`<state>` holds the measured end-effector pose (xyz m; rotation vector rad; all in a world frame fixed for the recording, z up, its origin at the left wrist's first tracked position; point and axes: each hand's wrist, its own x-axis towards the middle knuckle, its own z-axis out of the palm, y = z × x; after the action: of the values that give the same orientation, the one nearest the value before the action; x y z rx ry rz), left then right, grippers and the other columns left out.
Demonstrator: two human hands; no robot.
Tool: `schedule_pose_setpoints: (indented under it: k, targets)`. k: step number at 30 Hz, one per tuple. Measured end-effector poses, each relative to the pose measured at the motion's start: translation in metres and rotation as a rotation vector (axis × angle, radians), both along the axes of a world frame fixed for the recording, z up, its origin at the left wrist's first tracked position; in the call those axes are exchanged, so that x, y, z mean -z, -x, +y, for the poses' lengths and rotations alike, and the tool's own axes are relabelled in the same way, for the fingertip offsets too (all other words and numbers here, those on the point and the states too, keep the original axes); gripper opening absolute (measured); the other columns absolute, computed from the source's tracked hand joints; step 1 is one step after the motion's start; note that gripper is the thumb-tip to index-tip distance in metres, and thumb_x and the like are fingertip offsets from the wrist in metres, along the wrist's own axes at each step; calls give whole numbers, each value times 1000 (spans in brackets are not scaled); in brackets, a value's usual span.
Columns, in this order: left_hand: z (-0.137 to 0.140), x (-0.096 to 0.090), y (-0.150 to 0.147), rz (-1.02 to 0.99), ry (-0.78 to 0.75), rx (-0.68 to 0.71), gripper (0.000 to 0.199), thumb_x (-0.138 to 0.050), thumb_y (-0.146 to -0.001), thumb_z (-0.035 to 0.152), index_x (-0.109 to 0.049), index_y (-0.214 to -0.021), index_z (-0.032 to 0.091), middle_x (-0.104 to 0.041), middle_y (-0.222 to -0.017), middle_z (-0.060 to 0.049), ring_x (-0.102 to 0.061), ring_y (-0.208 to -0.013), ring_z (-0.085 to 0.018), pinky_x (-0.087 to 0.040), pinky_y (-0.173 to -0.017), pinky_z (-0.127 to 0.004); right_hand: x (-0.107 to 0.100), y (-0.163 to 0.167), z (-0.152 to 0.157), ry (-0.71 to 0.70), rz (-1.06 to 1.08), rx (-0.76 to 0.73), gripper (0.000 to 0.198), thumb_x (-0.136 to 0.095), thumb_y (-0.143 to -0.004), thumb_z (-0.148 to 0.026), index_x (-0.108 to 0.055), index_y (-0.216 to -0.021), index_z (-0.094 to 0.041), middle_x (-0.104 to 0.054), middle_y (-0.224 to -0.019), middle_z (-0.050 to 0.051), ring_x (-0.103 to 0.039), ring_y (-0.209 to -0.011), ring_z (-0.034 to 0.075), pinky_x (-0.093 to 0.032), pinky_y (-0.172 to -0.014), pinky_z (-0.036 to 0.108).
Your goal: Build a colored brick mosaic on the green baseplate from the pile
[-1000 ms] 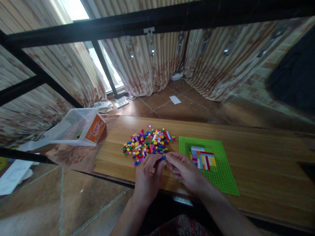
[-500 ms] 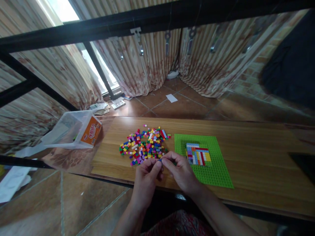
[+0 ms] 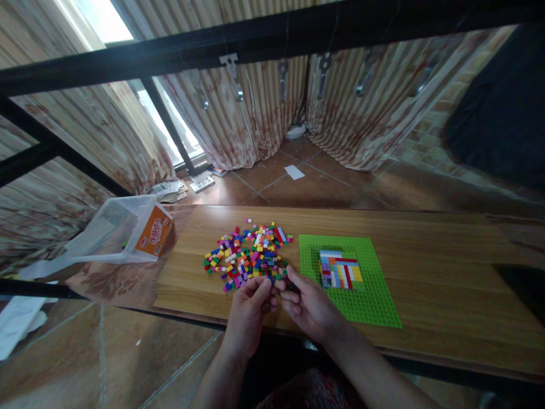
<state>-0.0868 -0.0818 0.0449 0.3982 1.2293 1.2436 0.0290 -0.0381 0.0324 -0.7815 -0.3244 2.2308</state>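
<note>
My left hand (image 3: 249,304) pinches a small blue toy brick (image 3: 270,280) between thumb and fingertips, just in front of the brick pile. Beside it is my right hand (image 3: 313,304), its thumb raised away from its curled fingers, with nothing visible in its grip. Its fingertips are close to the blue brick; I cannot tell whether they touch it. A heap of loose multicoloured bricks (image 3: 242,258) spreads behind the left hand. To the right lies a green baseplate (image 3: 378,289) bearing a low block of bricks (image 3: 340,270) in white, red, yellow, orange, blue and purple.
The wooden tabletop (image 3: 447,272) extends to the right. A clear plastic box (image 3: 123,227) with an orange label lies tipped at the left end. A black metal bar (image 3: 264,37) with hanging hooks crosses above, in front of striped curtains (image 3: 255,119).
My right thumb and fingers have parted and drawn back from the blue brick, which stays in my left hand. The whole view has shifted slightly.
</note>
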Motion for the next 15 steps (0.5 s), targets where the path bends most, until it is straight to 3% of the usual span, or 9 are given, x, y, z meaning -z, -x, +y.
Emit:
schedule_pose_setpoints:
  k: [5,10,15]
  targets:
    - [5,14,2,60,4,-13,31,-74,-67,41,-63,-78,14,-62,-63,1,-55,-55,-8,-44,-54,-19,3,10,14,-90,-111,0,28,-74,-70,-39,-57,-72,-16,-55,-65,-4,-38,-46,3,-31,-41,15]
    - [15,24,1,125,-8,-64,32,-74,-66,42,-63,-76,14,-62,-61,1,-55,-50,-9,-41,-49,-19,14,20,29,-274,-500,41,31,-72,-66,-44,-58,-74,-17,-53,-59,-5,-36,-42,5,-27,-38,18]
    - [16,27,2,90,9,-111,32,-78,-61,41,-64,-74,15,-61,-60,3,-56,-48,-9,-41,-48,-20,30,21,40,-492,-802,20,27,-67,-69,-44,-66,-82,-21,-59,-59,-1,-48,-49,12,-31,-42,23]
